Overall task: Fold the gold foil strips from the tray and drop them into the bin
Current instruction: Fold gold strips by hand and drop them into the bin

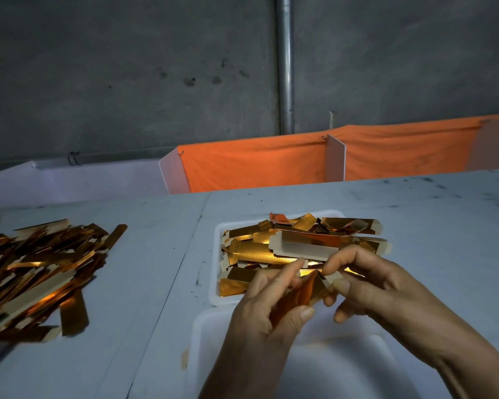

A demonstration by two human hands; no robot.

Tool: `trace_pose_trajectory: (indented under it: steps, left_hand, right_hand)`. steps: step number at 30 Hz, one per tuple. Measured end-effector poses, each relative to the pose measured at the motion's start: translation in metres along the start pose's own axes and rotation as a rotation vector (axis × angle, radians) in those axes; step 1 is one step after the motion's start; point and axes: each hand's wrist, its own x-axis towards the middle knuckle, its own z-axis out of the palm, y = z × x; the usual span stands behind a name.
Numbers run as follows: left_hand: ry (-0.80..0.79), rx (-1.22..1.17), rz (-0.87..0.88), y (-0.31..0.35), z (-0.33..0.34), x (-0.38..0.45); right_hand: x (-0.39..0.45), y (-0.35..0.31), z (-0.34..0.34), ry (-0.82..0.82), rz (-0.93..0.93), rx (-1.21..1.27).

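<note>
Item: gold foil strip (293,296), mid-fold, held just in front of the white tray (218,295), above a white basin-like bin (357,370).

Left hand (267,309): fingers and thumb curled round the strip's lower length.

Right hand (369,286): fingertips pinching the strip's upper end at the crease.

Tray contents: a heap of gold foil strips (271,249), some overhanging the far rim.

Left of the tray, well apart: loose pile of flat strips (38,272) on the grey table (162,254).

Risks, as judged: the foil face looks slick, so a light pinch could let the end spring open; a crooked crease may follow if the ends are not aligned; a release too far forward could land the piece back in the tray rather than the bin.
</note>
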Motion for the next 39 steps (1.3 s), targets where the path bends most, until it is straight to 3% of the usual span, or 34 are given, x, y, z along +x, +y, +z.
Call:
trace_pose_trajectory:
  steps: [6,16,23,31,39]
  left_hand:
    - [0.019,-0.050,-0.054,-0.0027,0.0007,-0.0015]
    - [0.037,0.008,0.036,-0.0023,0.0003,-0.0004]
    - [0.049,-0.046,0.013,-0.0057,-0.0021,-0.0003]
    - [-0.001,-0.053,0.025,-0.0062,-0.0026,-0.0003]
    - [-0.047,-0.020,-0.060,0.0014,-0.0023,-0.0011]
  right_hand:
    - [0.0020,0.0014,0.0035,0.023,-0.024,-0.016]
    - [0.0038,0.0066,0.0095,0.076,-0.021,-0.059]
    - [0.0059,0.0021,0.0087,0.004,0.100,0.266]
    - [0.0062,0.0056,0.0100,-0.015,0.184,0.417]
    - [0.0047,0.0041,0.0091,-0.026,0.151,0.150]
